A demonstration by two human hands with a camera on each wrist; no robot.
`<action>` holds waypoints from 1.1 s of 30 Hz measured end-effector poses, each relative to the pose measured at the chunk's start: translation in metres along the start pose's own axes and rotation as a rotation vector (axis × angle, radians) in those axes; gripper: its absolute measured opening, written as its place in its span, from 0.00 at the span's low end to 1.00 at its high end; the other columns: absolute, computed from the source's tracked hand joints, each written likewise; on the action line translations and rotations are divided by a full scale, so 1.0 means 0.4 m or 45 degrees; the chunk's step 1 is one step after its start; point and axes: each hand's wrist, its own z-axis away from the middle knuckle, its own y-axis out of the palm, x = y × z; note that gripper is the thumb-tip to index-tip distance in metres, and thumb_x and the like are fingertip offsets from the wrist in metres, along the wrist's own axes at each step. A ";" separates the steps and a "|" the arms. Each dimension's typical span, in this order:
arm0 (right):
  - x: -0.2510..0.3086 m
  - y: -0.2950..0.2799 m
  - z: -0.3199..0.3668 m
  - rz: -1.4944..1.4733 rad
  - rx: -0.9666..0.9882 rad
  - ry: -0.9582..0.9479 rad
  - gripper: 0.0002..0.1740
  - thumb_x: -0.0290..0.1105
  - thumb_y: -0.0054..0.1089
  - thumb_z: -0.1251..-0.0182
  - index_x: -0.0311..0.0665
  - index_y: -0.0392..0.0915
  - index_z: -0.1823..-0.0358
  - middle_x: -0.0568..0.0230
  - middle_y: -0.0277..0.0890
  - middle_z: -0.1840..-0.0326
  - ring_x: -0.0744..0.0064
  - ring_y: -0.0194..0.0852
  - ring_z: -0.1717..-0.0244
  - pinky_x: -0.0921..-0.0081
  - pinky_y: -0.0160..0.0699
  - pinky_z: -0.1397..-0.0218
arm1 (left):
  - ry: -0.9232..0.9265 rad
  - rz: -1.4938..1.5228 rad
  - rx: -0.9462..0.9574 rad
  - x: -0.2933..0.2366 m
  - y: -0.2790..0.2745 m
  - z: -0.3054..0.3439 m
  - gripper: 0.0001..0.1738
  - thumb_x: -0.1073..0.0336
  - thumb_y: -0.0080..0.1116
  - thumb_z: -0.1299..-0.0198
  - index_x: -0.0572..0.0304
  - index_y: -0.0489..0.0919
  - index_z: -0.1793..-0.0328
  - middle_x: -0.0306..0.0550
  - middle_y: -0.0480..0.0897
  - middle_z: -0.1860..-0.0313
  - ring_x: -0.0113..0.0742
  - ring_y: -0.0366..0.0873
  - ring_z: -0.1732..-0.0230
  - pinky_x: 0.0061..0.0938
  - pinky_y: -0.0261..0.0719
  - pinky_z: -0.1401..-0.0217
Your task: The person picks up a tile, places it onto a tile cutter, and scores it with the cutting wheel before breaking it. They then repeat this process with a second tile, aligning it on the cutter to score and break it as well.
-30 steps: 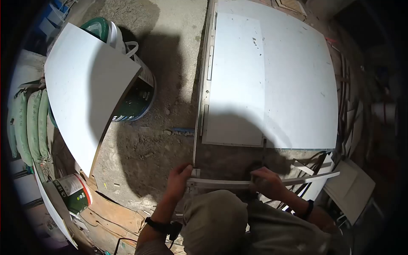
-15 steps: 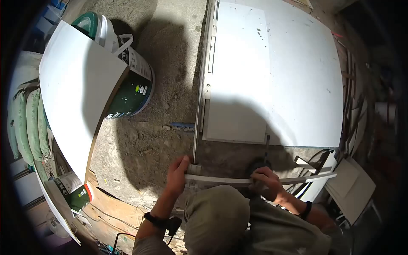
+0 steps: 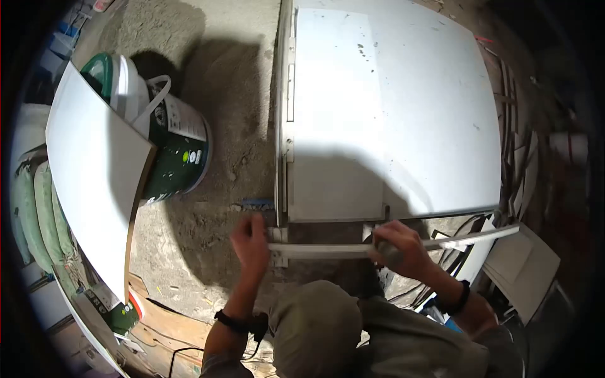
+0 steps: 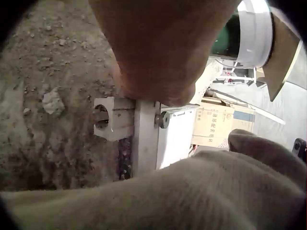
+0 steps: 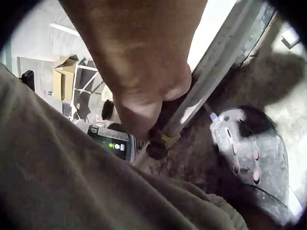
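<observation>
A long pale metal bar (image 3: 321,250) lies crosswise just before the near edge of the white sheet (image 3: 435,113). At its left end my left hand (image 3: 251,242), fingers curled, grips beside a small bracket (image 3: 278,235); in the left wrist view this hand (image 4: 153,57) covers the bar's end, with a pale clip (image 4: 117,119) and a round knob (image 4: 165,120) beside it. My right hand (image 3: 404,249) is curled round a brownish rounded piece (image 3: 386,253) at the bar. The right wrist view shows that hand (image 5: 139,72) above a dark round end (image 5: 157,149) and a yellow part (image 5: 170,140); its fingertips are hidden.
A white board (image 3: 94,157) leans at left against green-and-white buckets (image 3: 179,148). Green sacks (image 3: 45,208) stand at the far left. Pale panels (image 3: 520,271) and thin strips lie at right. A grey slotted guard (image 5: 249,153) is below the bar in the right wrist view.
Both hands and the bar have come closer to the sheet's near edge. My left hand now stands left of the sheet's side rail. The view has shifted too.
</observation>
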 end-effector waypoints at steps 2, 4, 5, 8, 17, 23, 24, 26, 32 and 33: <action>-0.008 -0.028 -0.059 0.012 -0.035 0.078 0.24 0.36 0.80 0.42 0.35 0.83 0.47 0.50 0.81 0.54 0.48 0.85 0.54 0.58 0.86 0.51 | 0.079 -0.138 -0.040 -0.022 0.025 -0.077 0.21 0.57 0.61 0.26 0.71 0.81 0.65 0.42 0.80 0.73 0.29 0.74 0.69 0.37 0.73 0.64; -0.022 -0.063 -0.130 0.198 -0.113 0.063 0.26 0.39 0.79 0.40 0.35 0.81 0.45 0.48 0.82 0.54 0.44 0.85 0.54 0.53 0.84 0.47 | 0.166 -0.268 -0.082 -0.064 0.069 -0.163 0.21 0.57 0.62 0.28 0.73 0.82 0.65 0.44 0.80 0.75 0.30 0.75 0.70 0.38 0.74 0.65; -0.032 -0.082 -0.178 0.155 -0.131 0.086 0.25 0.40 0.79 0.40 0.34 0.82 0.46 0.47 0.82 0.54 0.43 0.84 0.54 0.52 0.84 0.47 | 0.228 -0.272 -0.134 -0.099 0.098 -0.206 0.21 0.57 0.63 0.29 0.74 0.83 0.63 0.47 0.82 0.74 0.32 0.76 0.69 0.39 0.75 0.63; -0.088 -0.125 -0.319 0.113 -0.315 0.040 0.24 0.42 0.78 0.38 0.29 0.82 0.51 0.44 0.83 0.56 0.40 0.84 0.56 0.50 0.84 0.49 | 0.292 -0.241 -0.163 -0.188 0.169 -0.343 0.21 0.58 0.64 0.30 0.76 0.85 0.61 0.52 0.85 0.72 0.34 0.79 0.69 0.39 0.77 0.61; -0.177 -0.188 -0.478 0.041 -1.092 -0.062 0.09 0.22 0.64 0.32 0.28 0.80 0.52 0.52 0.80 0.59 0.57 0.84 0.58 0.66 0.83 0.53 | 0.198 -0.164 -0.189 -0.382 0.338 -0.710 0.18 0.60 0.64 0.31 0.75 0.88 0.61 0.55 0.87 0.70 0.43 0.83 0.70 0.43 0.80 0.59; -0.332 -0.166 -0.606 -0.817 -0.818 0.503 0.12 0.16 0.50 0.31 0.27 0.78 0.49 0.54 0.84 0.50 0.70 0.84 0.50 0.71 0.83 0.42 | 0.167 -0.261 -0.272 -0.444 0.422 -0.935 0.19 0.58 0.67 0.36 0.73 0.89 0.61 0.56 0.88 0.69 0.50 0.87 0.65 0.45 0.82 0.53; -0.346 -0.174 -0.644 -1.018 -0.830 0.459 0.14 0.15 0.48 0.31 0.26 0.77 0.48 0.53 0.83 0.49 0.69 0.84 0.49 0.71 0.83 0.40 | 0.184 -0.271 -0.288 -0.454 0.433 -0.961 0.19 0.58 0.68 0.37 0.72 0.89 0.62 0.57 0.89 0.68 0.51 0.88 0.64 0.45 0.82 0.51; -0.342 -0.202 -0.703 -1.207 -0.769 0.486 0.14 0.13 0.46 0.35 0.28 0.76 0.51 0.54 0.83 0.50 0.67 0.83 0.47 0.71 0.82 0.38 | 0.185 -0.237 -0.277 -0.475 0.451 -1.008 0.17 0.58 0.68 0.38 0.69 0.90 0.62 0.58 0.90 0.66 0.53 0.89 0.61 0.46 0.83 0.48; -0.322 -0.232 -0.719 -1.220 -0.587 0.594 0.17 0.12 0.45 0.41 0.29 0.75 0.51 0.50 0.83 0.44 0.62 0.83 0.42 0.65 0.80 0.33 | 0.195 -0.495 -0.314 -0.561 0.485 -1.076 0.17 0.58 0.68 0.39 0.69 0.90 0.58 0.60 0.90 0.61 0.57 0.89 0.57 0.48 0.84 0.46; -0.344 -0.236 -0.718 -0.956 -0.510 0.574 0.14 0.13 0.48 0.39 0.27 0.76 0.53 0.50 0.84 0.45 0.64 0.83 0.41 0.67 0.81 0.35 | 0.288 -0.626 -0.328 -0.535 0.472 -1.156 0.18 0.57 0.68 0.39 0.69 0.90 0.58 0.60 0.90 0.60 0.56 0.89 0.56 0.48 0.83 0.46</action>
